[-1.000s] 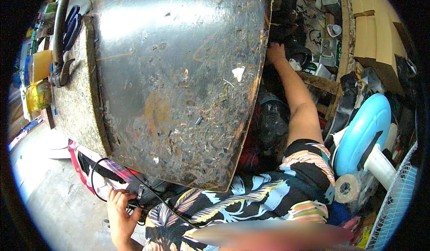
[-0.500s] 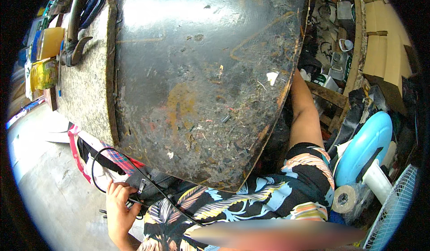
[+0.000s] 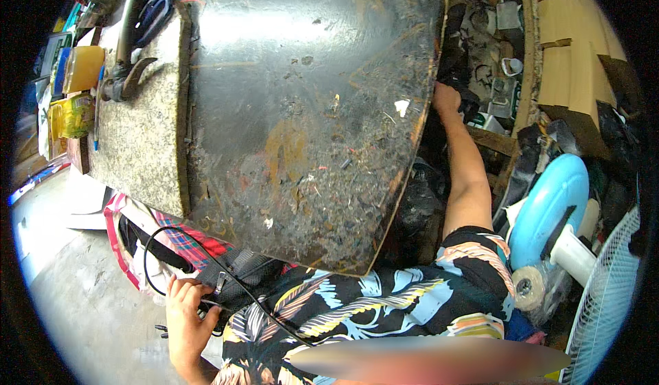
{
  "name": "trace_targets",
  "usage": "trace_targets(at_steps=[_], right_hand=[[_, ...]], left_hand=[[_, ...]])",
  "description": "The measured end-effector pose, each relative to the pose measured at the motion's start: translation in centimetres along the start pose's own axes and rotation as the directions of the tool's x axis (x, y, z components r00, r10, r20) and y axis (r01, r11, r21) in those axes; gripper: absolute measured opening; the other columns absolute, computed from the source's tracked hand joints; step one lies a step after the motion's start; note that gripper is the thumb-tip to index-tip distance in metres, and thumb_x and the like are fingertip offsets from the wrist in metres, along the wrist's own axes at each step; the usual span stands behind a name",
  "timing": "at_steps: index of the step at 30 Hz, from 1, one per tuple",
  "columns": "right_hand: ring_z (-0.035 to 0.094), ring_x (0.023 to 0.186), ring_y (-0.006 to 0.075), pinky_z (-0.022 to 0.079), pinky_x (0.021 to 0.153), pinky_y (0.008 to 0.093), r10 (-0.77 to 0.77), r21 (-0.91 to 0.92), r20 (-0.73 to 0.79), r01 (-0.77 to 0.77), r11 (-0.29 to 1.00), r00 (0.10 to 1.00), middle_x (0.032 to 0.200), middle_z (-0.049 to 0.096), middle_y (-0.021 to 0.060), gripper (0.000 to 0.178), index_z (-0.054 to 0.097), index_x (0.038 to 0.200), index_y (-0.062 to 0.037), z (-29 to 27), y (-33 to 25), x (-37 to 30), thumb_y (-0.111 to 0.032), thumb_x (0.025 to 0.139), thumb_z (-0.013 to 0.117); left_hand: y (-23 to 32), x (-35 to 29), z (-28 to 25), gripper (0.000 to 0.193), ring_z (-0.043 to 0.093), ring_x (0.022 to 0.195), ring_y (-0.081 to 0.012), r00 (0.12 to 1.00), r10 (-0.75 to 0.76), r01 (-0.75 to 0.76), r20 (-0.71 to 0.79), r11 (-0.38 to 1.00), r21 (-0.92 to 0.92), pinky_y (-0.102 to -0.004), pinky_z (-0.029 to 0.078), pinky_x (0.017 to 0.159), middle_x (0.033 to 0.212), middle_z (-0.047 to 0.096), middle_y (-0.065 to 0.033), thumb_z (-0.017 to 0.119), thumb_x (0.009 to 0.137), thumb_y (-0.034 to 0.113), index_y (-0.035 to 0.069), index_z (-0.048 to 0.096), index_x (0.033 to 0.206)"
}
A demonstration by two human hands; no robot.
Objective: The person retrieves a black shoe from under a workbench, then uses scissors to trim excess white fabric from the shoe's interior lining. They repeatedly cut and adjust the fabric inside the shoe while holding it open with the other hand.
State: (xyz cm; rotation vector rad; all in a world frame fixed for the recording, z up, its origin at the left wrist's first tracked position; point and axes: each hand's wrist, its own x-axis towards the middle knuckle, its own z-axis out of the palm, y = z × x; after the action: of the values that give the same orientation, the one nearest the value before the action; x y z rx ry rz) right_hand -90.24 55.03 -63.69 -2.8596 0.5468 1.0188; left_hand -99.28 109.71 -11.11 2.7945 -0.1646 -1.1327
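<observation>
My left hand (image 3: 187, 320) is low on the left, beside a dark grey bag (image 3: 237, 275) with a metal zipper pull. Its fingers and thumb are curled in around something dark that I cannot make out, close to a thin black cable (image 3: 154, 237) that loops up and across the bag. On the other side, my right hand (image 3: 447, 100) is bent into a fist at the right edge of a worn black work board (image 3: 309, 131). Dark material (image 3: 467, 93) lies against it; the fingertips and whatever they hold are hidden.
A speckled stone slab (image 3: 141, 138) adjoins the board, with a hammer (image 3: 120, 83) and dark blue-handled scissors (image 3: 154, 14) on it. To the right are a wooden drawer (image 3: 525, 62) of odds and ends, cardboard (image 3: 573, 48), a blue round stool seat (image 3: 549, 210), a tape roll (image 3: 528, 285) and a fan grille (image 3: 607, 302).
My right hand has come out from under the board's edge and now shows at the open drawer. The view has shifted slightly; my left hand stays by the bag.
</observation>
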Motion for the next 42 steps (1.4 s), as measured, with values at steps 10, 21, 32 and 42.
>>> trace_targets(at_steps=[10, 21, 32, 42], right_hand=[[0.069, 0.083, 0.0370, 0.050, 0.075, 0.0501, 0.478, 0.606, -0.482, -0.115, 0.787, 0.734, 0.087, 0.073, 0.0167, 0.047, 0.077, 0.097, -0.0114, -16.0, 4.7, -7.1, -0.056, 0.084, 0.069], [0.064, 0.073, 0.0241, 0.049, 0.074, 0.0386, 0.547, 0.686, -0.727, 0.399, 0.609, 0.415, 0.076, 0.070, 0.0140, 0.053, 0.075, 0.097, 0.0002, -32.3, 8.8, -10.4, -0.051, 0.084, 0.073], [0.067, 0.100, 0.0266, 0.049, 0.093, 0.0384, 0.759, 0.578, -0.565, 0.811, 0.085, 0.323, 0.114, 0.070, 0.0213, 0.055, 0.067, 0.112, 0.0151, -45.1, 12.0, -19.6, -0.030, 0.083, 0.082], [0.067, 0.105, 0.0315, 0.053, 0.092, 0.0382, 0.785, 0.570, -0.607, 0.754, 0.325, 0.121, 0.114, 0.068, 0.0259, 0.069, 0.067, 0.116, 0.0109, -57.5, 6.6, -33.0, -0.050, 0.085, 0.073]], left_hand=[[-1.8, 0.3, 2.5, 0.036, 0.058, 0.103, -0.0333, 0.967, 0.176, -0.167, -0.185, 0.984, 0.064, -0.0533, 0.034, 0.112, 0.093, 0.061, -0.0118, 0.079, 0.064, 0.008, 0.003, 0.064, 0.097], [-4.3, 1.4, 5.7, 0.037, 0.057, 0.095, -0.0365, 0.880, 0.315, -0.314, -0.356, 0.947, 0.062, -0.0469, 0.041, 0.099, 0.089, 0.062, -0.0161, 0.079, 0.066, 0.010, -0.001, 0.063, 0.098], [-5.4, 2.4, 7.0, 0.035, 0.055, 0.093, -0.0348, 0.804, 0.391, -0.416, -0.448, 0.908, 0.045, -0.0435, 0.044, 0.089, 0.089, 0.061, -0.0142, 0.079, 0.068, 0.011, 0.001, 0.061, 0.096], [-5.4, 2.3, 7.2, 0.034, 0.057, 0.094, -0.0352, 0.787, 0.399, -0.435, -0.471, 0.900, 0.035, -0.0434, 0.044, 0.089, 0.090, 0.063, -0.0152, 0.079, 0.071, 0.013, 0.000, 0.061, 0.097]])
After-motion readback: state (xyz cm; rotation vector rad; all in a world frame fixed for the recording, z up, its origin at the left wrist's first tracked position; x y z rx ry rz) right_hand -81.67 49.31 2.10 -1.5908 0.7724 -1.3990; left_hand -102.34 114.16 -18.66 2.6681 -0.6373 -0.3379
